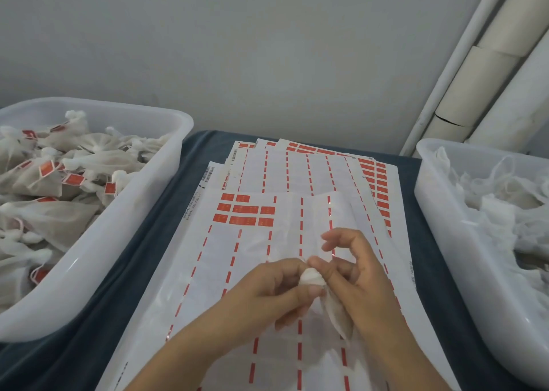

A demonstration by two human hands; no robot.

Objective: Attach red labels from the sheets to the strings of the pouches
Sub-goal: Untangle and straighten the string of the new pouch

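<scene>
A small white mesh pouch (332,304) hangs between my hands over the nearest label sheet (208,271). My left hand (267,289) grips the pouch's gathered neck with thumb and curled fingers. My right hand (353,268) pinches the same neck from the right, index finger raised. No red label shows on this pouch. A block of red labels (246,212) remains at the sheet's upper left; most of the sheet is bare backing with red dashes.
A white tub (130,221) on the left holds several pouches with red labels. Another white tub (439,242) on the right holds untagged pouches. More label sheets (312,167) fan out behind on the dark blue cloth (124,271). White pipes stand at the back right.
</scene>
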